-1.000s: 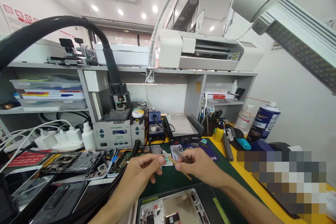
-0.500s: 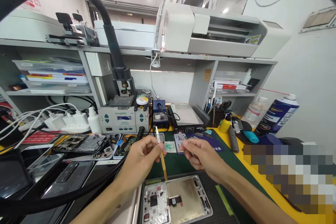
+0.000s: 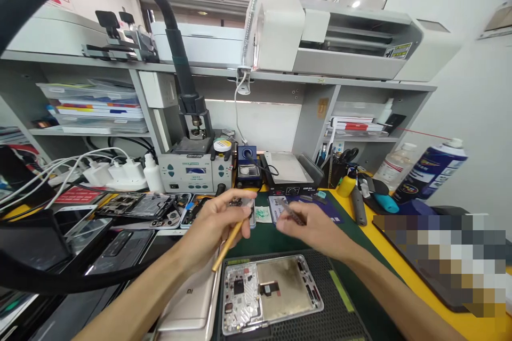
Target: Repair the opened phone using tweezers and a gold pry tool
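Observation:
My left hand [image 3: 222, 218] is closed around a slim gold-handled tool [image 3: 229, 245], its handle slanting down to the left. The tool's other end is hard to make out among my fingers. To the right, my right hand [image 3: 306, 222] pinches a thin, dark, textured tool [image 3: 294, 213], mostly covered by the fingers. Below both hands, and apart from them, an opened phone frame [image 3: 280, 287] lies on a black ribbed mat [image 3: 338, 309]. The frame shows a silvery metal section at left, a gold-toned plate at right and a small black flex connector.
A hot-air station [image 3: 194, 173], a small soldering stand [image 3: 248, 170] and a heating plate [image 3: 290, 173] line the back. Phones and phone parts [image 3: 138, 210] crowd the left. A thick black hose [image 3: 120, 279] crosses there. A spray can [image 3: 432, 170] and bottles stand at right.
The gold-handled tool has tipped from nearly upright to slanting down-left, away from the phone frame. My right hand has turned, bringing the dark tool into view. The camera view has shifted slightly.

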Available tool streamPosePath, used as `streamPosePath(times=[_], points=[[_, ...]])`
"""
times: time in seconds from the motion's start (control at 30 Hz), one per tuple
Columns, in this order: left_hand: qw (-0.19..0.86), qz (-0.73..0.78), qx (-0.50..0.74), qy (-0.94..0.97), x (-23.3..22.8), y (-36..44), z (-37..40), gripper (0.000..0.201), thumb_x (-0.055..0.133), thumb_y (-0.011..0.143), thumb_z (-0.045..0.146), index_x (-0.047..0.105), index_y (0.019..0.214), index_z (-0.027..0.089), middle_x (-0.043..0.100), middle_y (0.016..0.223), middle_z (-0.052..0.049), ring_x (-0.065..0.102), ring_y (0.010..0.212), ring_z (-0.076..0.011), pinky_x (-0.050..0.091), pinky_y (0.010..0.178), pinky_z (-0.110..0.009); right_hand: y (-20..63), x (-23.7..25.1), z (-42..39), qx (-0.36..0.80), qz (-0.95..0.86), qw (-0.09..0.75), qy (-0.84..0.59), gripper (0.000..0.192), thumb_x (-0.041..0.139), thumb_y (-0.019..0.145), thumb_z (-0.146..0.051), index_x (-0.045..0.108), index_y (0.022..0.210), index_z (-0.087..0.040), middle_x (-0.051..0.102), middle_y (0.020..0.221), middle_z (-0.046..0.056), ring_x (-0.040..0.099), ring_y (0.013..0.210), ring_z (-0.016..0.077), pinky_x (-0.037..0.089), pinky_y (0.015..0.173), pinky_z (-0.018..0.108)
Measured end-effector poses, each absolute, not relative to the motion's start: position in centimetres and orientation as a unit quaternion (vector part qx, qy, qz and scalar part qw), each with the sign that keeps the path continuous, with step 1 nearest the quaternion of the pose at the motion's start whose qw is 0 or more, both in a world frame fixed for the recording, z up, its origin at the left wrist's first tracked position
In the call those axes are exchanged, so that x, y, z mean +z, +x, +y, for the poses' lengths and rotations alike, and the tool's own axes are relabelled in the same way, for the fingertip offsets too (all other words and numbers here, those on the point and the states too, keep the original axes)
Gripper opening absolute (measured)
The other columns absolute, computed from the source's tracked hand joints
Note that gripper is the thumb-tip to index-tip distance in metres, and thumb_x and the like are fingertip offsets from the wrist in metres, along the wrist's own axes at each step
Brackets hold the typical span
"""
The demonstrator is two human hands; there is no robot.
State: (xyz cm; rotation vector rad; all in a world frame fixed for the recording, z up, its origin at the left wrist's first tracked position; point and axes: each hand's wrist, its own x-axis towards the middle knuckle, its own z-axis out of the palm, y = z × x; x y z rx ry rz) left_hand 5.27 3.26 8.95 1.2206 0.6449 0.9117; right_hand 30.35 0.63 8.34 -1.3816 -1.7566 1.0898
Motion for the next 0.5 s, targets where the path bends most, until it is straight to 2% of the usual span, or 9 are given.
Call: streamPosePath(times=[0.1,0.2,0.27,0.4,0.5], points=[[0.704,0.261,0.417,0.512,8.7,4.7,3.9,0.029,0.073,0.091,0.037,0.072,0.107,0.013,0.071,0.066,-0.001,0.048,0.038,-0.0079,0.032,0.036,-0.019,30.4,8.7,0.0,0.388,-0.739,0.215,-0.507,0.02,0.085,0.08,-0.035,0.075,0.086,-0.019,0.06,0.077,-0.002,0.05,0.068,0.0129,0.036,0.06,0.026],[0.717,0.241,0.428,0.495,8.7,4.1,4.4,0.036,0.064,0.099,0.046,0.071,0.106,0.012,0.075,0.078,-0.004,0.057,0.046,-0.0095,0.04,0.038,-0.019,30.2,8.6,-0.3,0.359,-0.777,0.149,-0.495,0.011,0.082,0.079,-0.028,0.077,0.079,-0.019,0.069,0.084,0.001,0.055,0.069,0.014,0.036,0.06,0.027],[0.718,0.234,0.431,0.494,8.8,4.0,4.5,0.037,0.061,0.1,0.047,0.071,0.109,0.012,0.076,0.085,-0.006,0.062,0.052,-0.0112,0.045,0.041,-0.02,30.1,8.5,-0.3,0.345,-0.79,0.131,-0.489,0.01,0.076,0.084,-0.025,0.078,0.076,-0.018,0.072,0.087,0.002,0.058,0.072,0.0143,0.038,0.063,0.028],[0.703,0.236,0.432,0.514,9.1,4.3,4.3,0.03,0.067,0.094,0.032,0.072,0.112,0.009,0.079,0.095,-0.013,0.068,0.06,-0.0147,0.049,0.044,-0.022,30.0,8.4,-0.2,0.331,-0.806,0.124,-0.475,0.02,0.067,0.091,-0.02,0.074,0.072,-0.018,0.07,0.084,0.002,0.06,0.076,0.0146,0.039,0.068,0.027],[0.674,0.254,0.425,0.548,8.9,4.8,4.0,0.027,0.07,0.096,0.031,0.071,0.113,0.01,0.078,0.092,-0.01,0.067,0.06,-0.0137,0.05,0.046,-0.022,29.9,8.3,-0.1,0.327,-0.813,0.131,-0.464,0.023,0.065,0.094,-0.019,0.071,0.072,-0.018,0.068,0.083,0.001,0.058,0.078,0.0156,0.038,0.071,0.029]])
